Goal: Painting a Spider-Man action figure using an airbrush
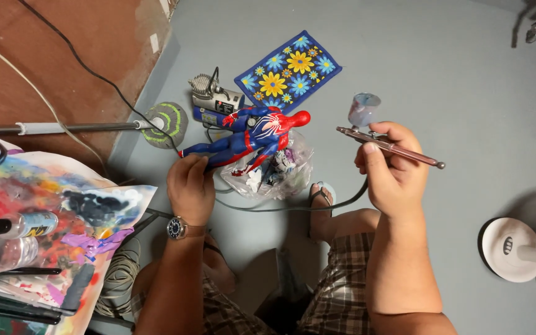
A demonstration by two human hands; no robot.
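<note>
My left hand (190,186), with a wristwatch on the wrist, grips the legs of a red and blue action figure (252,136) held out level over the floor, its red head pointing right. My right hand (389,167) holds a metal airbrush (392,147) with a small paint cup on top; its thin end points right, away from the figure, and its hose hangs down toward the floor. The airbrush and the figure are apart.
A small air compressor (215,102), a blue flowered mat (290,71) and a clear plastic bag of small bottles (277,170) lie on the grey floor below. Paint-stained paper with bottles (26,223) sits left. A white fan base (513,248) stands right.
</note>
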